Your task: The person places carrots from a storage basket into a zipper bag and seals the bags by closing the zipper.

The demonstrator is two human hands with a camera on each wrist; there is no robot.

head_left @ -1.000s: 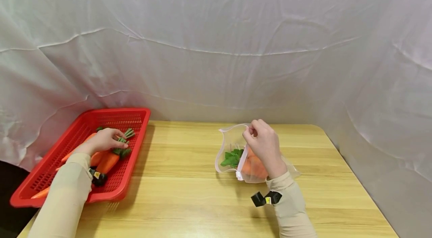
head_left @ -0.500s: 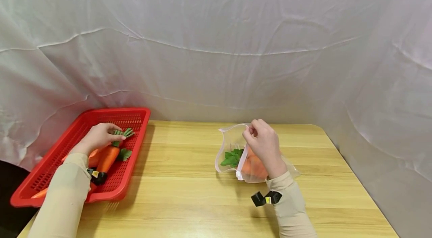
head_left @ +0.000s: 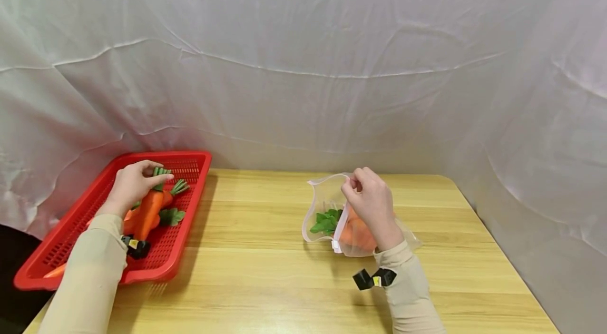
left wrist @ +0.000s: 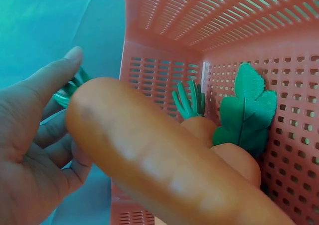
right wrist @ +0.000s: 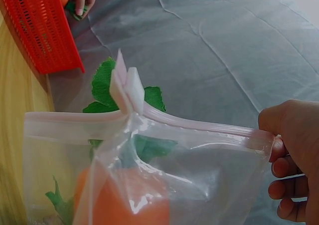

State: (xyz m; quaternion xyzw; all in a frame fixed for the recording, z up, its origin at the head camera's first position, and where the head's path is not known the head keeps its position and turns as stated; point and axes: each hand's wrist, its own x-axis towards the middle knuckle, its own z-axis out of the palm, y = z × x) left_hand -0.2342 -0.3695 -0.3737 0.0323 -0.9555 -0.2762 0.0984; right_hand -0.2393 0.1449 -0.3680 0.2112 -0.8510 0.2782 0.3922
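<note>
My left hand (head_left: 129,186) pinches the green stems of an orange carrot (head_left: 149,213), lifted at a slant over the red basket (head_left: 195,202). In the left wrist view that carrot (left wrist: 164,155) fills the middle, its stems between thumb and fingers. Under it lie other carrots, one with a stem tuft (left wrist: 189,100), another with a broad green leaf (left wrist: 246,112). At the right, my right hand (head_left: 372,205) pinches the rim of a clear slider zip bag (head_left: 342,223), whose mouth gapes. Inside are an orange carrot (head_left: 356,235) and green leaves (head_left: 327,222), partly hidden by that hand.
The bag rests on a wooden table (head_left: 256,271), and the basket stands at its left edge. A pale cloth (head_left: 303,60) hangs behind and along the sides. The bag's white slider (head_left: 335,246) sits at the near corner of the mouth.
The left hand has moved up and slightly left, raising the carrot by its stems from among the others. The right hand and the bag have not visibly moved.
</note>
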